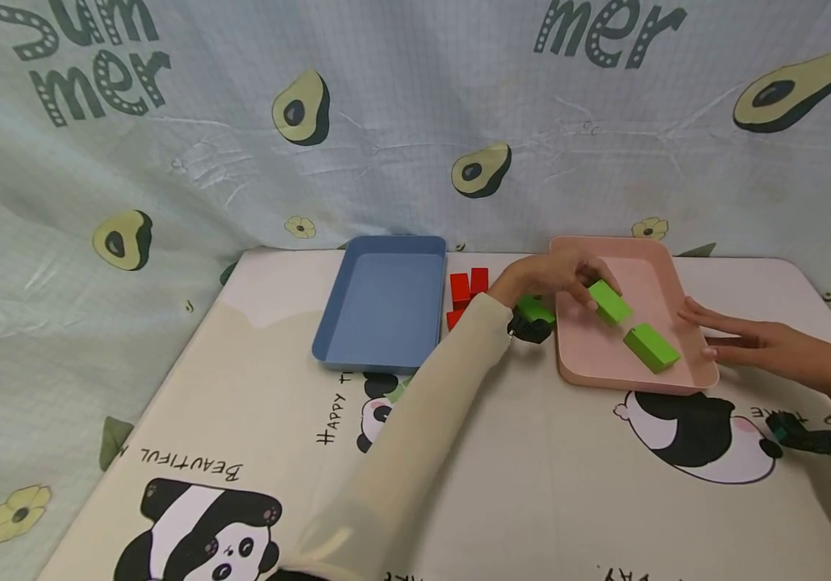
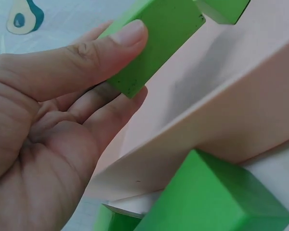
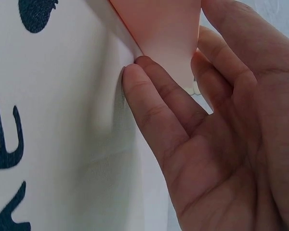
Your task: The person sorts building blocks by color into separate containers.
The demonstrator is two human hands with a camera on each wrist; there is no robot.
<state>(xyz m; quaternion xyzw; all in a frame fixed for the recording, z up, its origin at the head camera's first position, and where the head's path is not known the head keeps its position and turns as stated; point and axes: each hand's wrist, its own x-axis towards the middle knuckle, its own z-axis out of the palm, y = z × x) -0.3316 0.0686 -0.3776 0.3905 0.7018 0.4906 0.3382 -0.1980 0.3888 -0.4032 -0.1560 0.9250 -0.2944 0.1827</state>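
One green block [image 1: 610,303] is held by the left hand [image 1: 559,273] over the pink tray [image 1: 651,274]. The grip is closed to the block's thickness: the thumb bears on one face, and the fingers support the opposite side, partly hidden. The block is tilted. A second green block [image 1: 652,349] is in the pink tray, near the lower corner of the held one; whether the two touch cannot be told.

The right hand [image 1: 771,343] is at the right wall of the pink tray. Its grip is spread and has hold of nothing; the fingertips [image 3: 135,74] touch the outer side of the wall.

Outside the left wall, near the left wrist, are further green blocks [image 2: 188,197]; the left wrist view shows two, the larger just beside the wall. To their left are three red blocks [image 1: 461,289], partly covered by the left arm. The blue tray [image 1: 385,311] is farther left. Both trays rest on the table [image 1: 517,484], in front of an avocado-print backdrop [image 1: 386,186].
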